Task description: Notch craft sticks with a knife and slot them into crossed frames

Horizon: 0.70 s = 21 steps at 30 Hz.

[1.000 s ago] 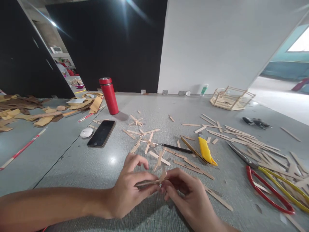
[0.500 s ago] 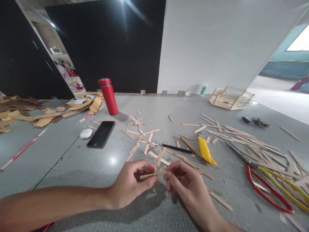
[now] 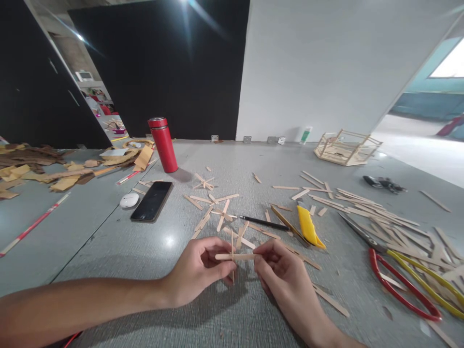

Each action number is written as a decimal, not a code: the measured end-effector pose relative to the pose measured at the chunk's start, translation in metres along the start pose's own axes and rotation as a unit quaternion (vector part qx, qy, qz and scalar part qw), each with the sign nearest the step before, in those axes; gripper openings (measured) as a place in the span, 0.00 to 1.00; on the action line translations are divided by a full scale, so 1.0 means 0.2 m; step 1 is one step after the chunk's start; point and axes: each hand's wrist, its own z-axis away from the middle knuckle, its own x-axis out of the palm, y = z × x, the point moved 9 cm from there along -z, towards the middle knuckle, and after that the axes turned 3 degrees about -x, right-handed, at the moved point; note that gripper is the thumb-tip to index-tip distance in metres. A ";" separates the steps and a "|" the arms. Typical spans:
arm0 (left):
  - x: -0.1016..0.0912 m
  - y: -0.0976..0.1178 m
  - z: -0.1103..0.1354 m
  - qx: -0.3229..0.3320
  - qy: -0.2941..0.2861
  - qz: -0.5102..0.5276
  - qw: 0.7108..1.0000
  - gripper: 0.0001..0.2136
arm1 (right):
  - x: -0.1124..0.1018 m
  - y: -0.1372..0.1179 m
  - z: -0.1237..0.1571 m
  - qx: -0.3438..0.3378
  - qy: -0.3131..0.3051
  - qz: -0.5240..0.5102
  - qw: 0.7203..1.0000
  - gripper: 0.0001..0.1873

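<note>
Two popsicle sticks (image 3: pixel 223 257) are joined in a cross between my hands, one lying level and the other standing on edge. My left hand (image 3: pixel 197 270) is closed, its thumb and fingers pinching the cross near its middle. With thumb and forefinger, my right hand (image 3: pixel 284 275) grips the right end of the level stick. Just beyond my fingers lie more crossed popsicle sticks (image 3: pixel 241 236) on the grey table (image 3: pixel 145 319). A star-like stick assembly (image 3: pixel 224 215) rests farther back.
A black pen (image 3: pixel 264 222), yellow box cutter (image 3: pixel 307 224) and red-and-yellow-handled snips (image 3: pixel 402 285) lie to the right, with loose sticks around. Left are a phone (image 3: pixel 152 200), white earbud case (image 3: pixel 129 200) and red flask (image 3: pixel 164 147). A stick frame (image 3: pixel 346 147) stands at back right.
The stick cross has risen slightly and levelled out, its upright stick showing more clearly. My right hand has shifted a little to the right, still gripping the end.
</note>
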 end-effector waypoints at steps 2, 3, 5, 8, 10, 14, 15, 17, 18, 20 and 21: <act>0.00 0.01 -0.01 0.001 -0.001 0.000 1.000 0.12 | 0.01 -0.01 0.00 -0.002 -0.011 0.000 1.000 0.12; 0.00 0.02 -0.01 0.002 -0.004 0.000 1.000 0.12 | 0.02 -0.01 0.00 -0.003 -0.017 0.000 1.000 0.13; 0.01 0.03 -0.01 0.002 -0.012 -0.002 1.000 0.12 | 0.02 -0.01 0.00 -0.001 -0.027 0.000 1.000 0.13; 0.02 0.05 -0.01 0.003 -0.018 -0.008 1.000 0.13 | 0.03 -0.02 -0.01 0.002 -0.033 0.000 0.999 0.12; 0.03 0.05 0.00 0.002 -0.019 -0.012 1.000 0.13 | 0.03 -0.02 -0.01 0.003 -0.038 -0.003 0.999 0.13; 0.03 0.04 0.01 0.000 -0.021 -0.025 0.999 0.14 | 0.05 0.00 0.01 -0.002 -0.046 -0.007 0.999 0.14; 0.03 0.04 0.01 -0.001 -0.022 -0.028 0.999 0.14 | 0.06 0.01 0.01 -0.003 -0.048 -0.008 0.999 0.15; 0.03 0.03 0.01 -0.003 -0.023 -0.027 0.999 0.15 | 0.06 0.00 0.01 -0.001 -0.047 -0.012 0.999 0.15; 0.03 0.03 0.01 -0.004 -0.024 -0.024 0.999 0.15 | 0.04 -0.02 0.00 -0.002 -0.038 -0.010 0.999 0.15; 0.02 0.02 0.01 -0.007 -0.023 -0.016 1.000 0.16 | -0.05 -0.10 -0.04 -0.020 0.004 0.020 1.000 0.16; 0.02 0.02 0.01 -0.008 -0.022 -0.011 1.000 0.16 | -0.13 -0.17 -0.07 -0.043 0.036 0.064 0.996 0.15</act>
